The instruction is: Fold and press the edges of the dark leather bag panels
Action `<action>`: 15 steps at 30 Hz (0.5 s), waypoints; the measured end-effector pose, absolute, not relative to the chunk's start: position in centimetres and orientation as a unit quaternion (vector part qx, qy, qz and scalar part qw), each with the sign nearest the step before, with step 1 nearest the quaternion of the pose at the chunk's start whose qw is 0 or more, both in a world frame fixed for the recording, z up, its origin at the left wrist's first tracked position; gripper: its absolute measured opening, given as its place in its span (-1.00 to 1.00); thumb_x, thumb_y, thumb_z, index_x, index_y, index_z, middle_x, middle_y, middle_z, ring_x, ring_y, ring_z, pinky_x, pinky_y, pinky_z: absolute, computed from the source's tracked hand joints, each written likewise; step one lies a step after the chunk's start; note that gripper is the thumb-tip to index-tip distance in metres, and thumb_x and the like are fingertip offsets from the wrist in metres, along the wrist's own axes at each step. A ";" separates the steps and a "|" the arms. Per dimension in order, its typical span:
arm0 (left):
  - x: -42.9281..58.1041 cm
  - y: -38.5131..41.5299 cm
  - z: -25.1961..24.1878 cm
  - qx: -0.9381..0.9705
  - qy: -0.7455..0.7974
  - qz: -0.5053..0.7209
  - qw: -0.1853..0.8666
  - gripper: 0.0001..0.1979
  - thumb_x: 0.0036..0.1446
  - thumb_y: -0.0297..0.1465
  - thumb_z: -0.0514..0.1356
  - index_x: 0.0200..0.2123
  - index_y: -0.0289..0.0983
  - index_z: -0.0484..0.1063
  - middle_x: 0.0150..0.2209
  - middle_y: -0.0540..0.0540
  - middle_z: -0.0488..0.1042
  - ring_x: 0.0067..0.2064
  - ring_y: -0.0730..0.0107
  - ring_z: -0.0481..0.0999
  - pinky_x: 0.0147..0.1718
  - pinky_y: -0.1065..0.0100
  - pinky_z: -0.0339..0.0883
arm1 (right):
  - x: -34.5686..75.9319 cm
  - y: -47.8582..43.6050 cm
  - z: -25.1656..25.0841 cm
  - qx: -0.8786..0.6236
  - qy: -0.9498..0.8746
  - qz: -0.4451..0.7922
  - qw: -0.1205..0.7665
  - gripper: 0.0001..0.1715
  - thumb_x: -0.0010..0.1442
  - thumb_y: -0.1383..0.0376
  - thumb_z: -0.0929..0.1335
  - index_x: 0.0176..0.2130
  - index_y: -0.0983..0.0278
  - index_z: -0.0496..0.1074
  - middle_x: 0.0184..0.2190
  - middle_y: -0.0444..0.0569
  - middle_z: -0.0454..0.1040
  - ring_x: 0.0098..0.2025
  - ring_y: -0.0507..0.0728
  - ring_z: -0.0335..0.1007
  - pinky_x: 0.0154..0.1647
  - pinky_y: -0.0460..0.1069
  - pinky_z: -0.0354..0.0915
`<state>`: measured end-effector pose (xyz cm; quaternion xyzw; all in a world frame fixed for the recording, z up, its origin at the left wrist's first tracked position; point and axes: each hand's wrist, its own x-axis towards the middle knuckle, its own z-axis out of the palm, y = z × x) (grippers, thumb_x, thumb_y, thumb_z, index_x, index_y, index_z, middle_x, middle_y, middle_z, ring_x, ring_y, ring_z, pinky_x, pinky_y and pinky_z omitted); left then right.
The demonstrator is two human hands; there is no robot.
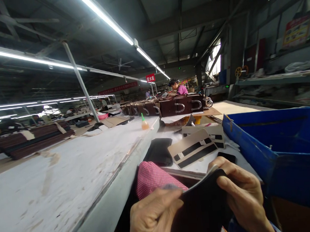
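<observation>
Between my two hands I hold a dark, flexible sheet (200, 211) with a pale upper edge that bends in a shallow curve. My left hand (153, 215) pinches its left corner between thumb and fingers. On the right corner, my right hand (242, 189) grips with the thumb in front and fingers behind. The lower part of the sheet runs out of view. Just beyond it lie beige panels (190, 147) with black strips and a stack of black pieces (159, 151). A pink checked cloth (152, 179) bulges behind my left hand.
A long white-topped table (76, 171) stretches along the left, with a green-tipped glue bottle (144, 123) near its edge. At right stands a large blue bin (277, 157). Dark brown pieces with metal handles (181, 107) line the far end, where a person in pink (181, 89) works.
</observation>
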<state>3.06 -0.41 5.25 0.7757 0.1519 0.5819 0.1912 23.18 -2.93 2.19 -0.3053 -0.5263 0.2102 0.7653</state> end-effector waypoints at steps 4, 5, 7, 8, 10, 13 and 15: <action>3.7 -0.4 5.5 0.761 0.163 0.602 0.182 -0.79 0.14 -0.53 0.31 -0.17 -0.21 0.66 -0.49 0.04 0.62 -0.51 0.50 0.60 -0.46 0.64 0.51 | 23.1 -2.6 2.6 -0.316 -0.550 0.197 0.747 -0.74 0.21 0.20 0.48 -0.48 0.23 0.49 -0.41 -0.07 0.45 -0.40 0.08 0.36 -0.46 -0.08 0.28; 3.6 -0.3 5.4 0.767 0.168 0.594 0.175 -0.77 0.13 -0.55 0.32 -0.16 -0.20 0.66 -0.48 0.04 0.63 -0.50 0.49 0.61 -0.45 0.62 0.52 | 23.0 -2.5 2.8 -0.314 -0.560 0.191 0.743 -0.73 0.21 0.20 0.47 -0.48 0.22 0.48 -0.41 -0.07 0.45 -0.38 0.08 0.38 -0.43 -0.08 0.30; 3.3 -0.1 5.2 0.778 0.178 0.582 0.158 -0.74 0.12 -0.57 0.32 -0.14 -0.19 0.65 -0.46 0.05 0.64 -0.47 0.48 0.63 -0.43 0.61 0.53 | 22.7 -2.3 3.4 -0.311 -0.585 0.166 0.731 -0.73 0.22 0.22 0.47 -0.49 0.22 0.48 -0.43 -0.08 0.47 -0.37 0.10 0.41 -0.39 -0.06 0.33; 3.1 0.0 5.0 0.777 0.182 0.584 0.148 -0.73 0.12 -0.59 0.31 -0.14 -0.19 0.64 -0.44 0.06 0.65 -0.47 0.49 0.63 -0.42 0.61 0.53 | 22.5 -2.3 3.8 -0.314 -0.596 0.147 0.725 -0.74 0.22 0.24 0.47 -0.48 0.22 0.48 -0.44 -0.07 0.49 -0.37 0.11 0.43 -0.37 -0.06 0.34; 2.9 0.1 4.5 0.770 0.194 0.594 0.128 -0.71 0.11 -0.62 0.30 -0.15 -0.18 0.63 -0.41 0.09 0.65 -0.44 0.52 0.63 -0.40 0.64 0.52 | 22.0 -2.3 4.2 -0.325 -0.609 0.097 0.717 -0.78 0.20 0.28 0.47 -0.47 0.22 0.50 -0.45 -0.07 0.53 -0.38 0.12 0.47 -0.35 -0.04 0.36; 2.9 0.0 3.7 0.735 0.234 0.627 0.111 -0.72 0.11 -0.60 0.29 -0.20 -0.12 0.64 -0.40 0.14 0.65 -0.43 0.56 0.63 -0.37 0.67 0.49 | 21.2 -2.3 4.4 -0.336 -0.591 0.040 0.732 -0.85 0.19 0.32 0.48 -0.43 0.20 0.51 -0.43 -0.08 0.55 -0.38 0.11 0.50 -0.36 -0.06 0.39; 3.0 -0.1 3.2 0.709 0.265 0.645 0.102 -0.76 0.14 -0.54 0.29 -0.24 -0.08 0.65 -0.42 0.15 0.65 -0.44 0.55 0.62 -0.38 0.66 0.48 | 20.8 -2.4 4.2 -0.342 -0.577 0.031 0.741 -0.85 0.20 0.32 0.48 -0.42 0.19 0.50 -0.42 -0.09 0.55 -0.38 0.10 0.50 -0.39 -0.09 0.39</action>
